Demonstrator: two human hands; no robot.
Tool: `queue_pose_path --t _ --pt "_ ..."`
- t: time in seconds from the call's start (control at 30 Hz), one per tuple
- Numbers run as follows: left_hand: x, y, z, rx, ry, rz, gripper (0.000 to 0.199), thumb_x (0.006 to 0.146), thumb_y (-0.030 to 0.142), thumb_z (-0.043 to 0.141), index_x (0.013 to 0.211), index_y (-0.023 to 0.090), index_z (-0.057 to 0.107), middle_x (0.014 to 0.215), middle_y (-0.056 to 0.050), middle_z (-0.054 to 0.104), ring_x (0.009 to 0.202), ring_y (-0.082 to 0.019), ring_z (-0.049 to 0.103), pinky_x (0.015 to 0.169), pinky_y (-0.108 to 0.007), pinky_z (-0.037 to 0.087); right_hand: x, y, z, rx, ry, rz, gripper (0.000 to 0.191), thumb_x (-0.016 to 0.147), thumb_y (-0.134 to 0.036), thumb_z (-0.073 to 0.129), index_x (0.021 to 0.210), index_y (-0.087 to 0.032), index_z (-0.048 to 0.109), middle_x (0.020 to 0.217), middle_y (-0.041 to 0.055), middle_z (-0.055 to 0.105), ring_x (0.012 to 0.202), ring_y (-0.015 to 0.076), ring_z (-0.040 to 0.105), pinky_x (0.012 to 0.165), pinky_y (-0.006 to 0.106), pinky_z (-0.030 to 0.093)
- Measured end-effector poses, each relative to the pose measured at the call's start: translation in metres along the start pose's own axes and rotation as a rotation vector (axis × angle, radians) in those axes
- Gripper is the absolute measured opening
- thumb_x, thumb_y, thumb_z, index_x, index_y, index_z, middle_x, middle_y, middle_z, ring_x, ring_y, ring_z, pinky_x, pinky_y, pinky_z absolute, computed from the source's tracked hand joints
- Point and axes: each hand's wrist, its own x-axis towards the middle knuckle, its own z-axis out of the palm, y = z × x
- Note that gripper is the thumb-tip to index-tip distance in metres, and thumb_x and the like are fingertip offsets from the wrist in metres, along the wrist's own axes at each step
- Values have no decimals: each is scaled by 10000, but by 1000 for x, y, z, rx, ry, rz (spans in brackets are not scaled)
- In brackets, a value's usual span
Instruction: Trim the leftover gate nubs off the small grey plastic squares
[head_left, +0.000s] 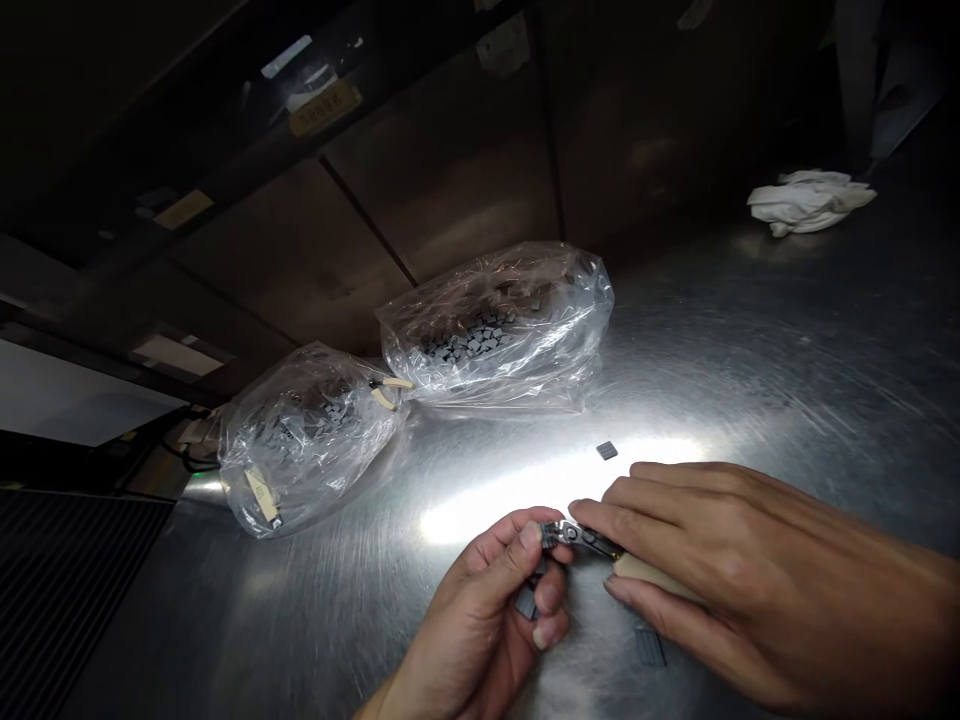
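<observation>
tiles (pixel 607 451) on worktop (pixel 720 380) | bags (pixel 517 388) behind left | cloth (pixel 811 202) behind right

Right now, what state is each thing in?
Left fingers: closed on gray pieces
Right fingers: closed around pliers
Pliers: held, tips at a gripped piece
Far piece: loose, flat
Near piece: loose, flat
Left bag: crumpled, pieces inside
Right bag: crumpled, pieces inside
Other tool: unheld, handles spread
Cloth: crumpled
</observation>
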Motion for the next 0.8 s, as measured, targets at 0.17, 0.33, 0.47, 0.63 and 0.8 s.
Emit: queue_pose_path --t 0.17,0.33,0.47,0.63,0.8 --pt "1 0 0 -22 2 -1 183 896 203 786 1024 73 786 851 -59 659 593 -57 491 514 -178 425 1 2 5 -6 -28 -7 181 1006 -210 465 1099 -208 620 1028 66 741 874 238 724 789 409 618" --pt "1 0 0 -34 12 -7 159 884 200 799 983 75 800 825 -54 663 576 -52 488 507 -177 423 3 1 4 -3 -13 -9 203 1031 -214 430 1135 -208 605 1048 64 741 867 220 725 824 402 623" --pt "1 -1 -1 -43 12 -8 154 869 196 814 972 82 807 811 -46 663 572 -49 489 505 -172 417 3 0 3 -1 -29 -9 228 1030 -204 432 1162 -196 618 1037 60 737 859 220 717 744 384 619" --pt "2 -1 -1 -49 18 -4 171 852 196 833 970 75 806 806 -44 663 568 -45 490 511 -175 419 4 1 4 -4 -31 -27 246 1039 -207 434 1182 -179 633 988 48 731 816 209 702 681 359 598" --pt "3 0 -1 -48 25 6 196 829 205 858 960 67 808 800 -41 655 569 -41 493 517 -174 421 4 0 6 -12 -35 -40 254 1049 -197 422 1190 -177 633 977 48 720 804 204 687 712 358 594"
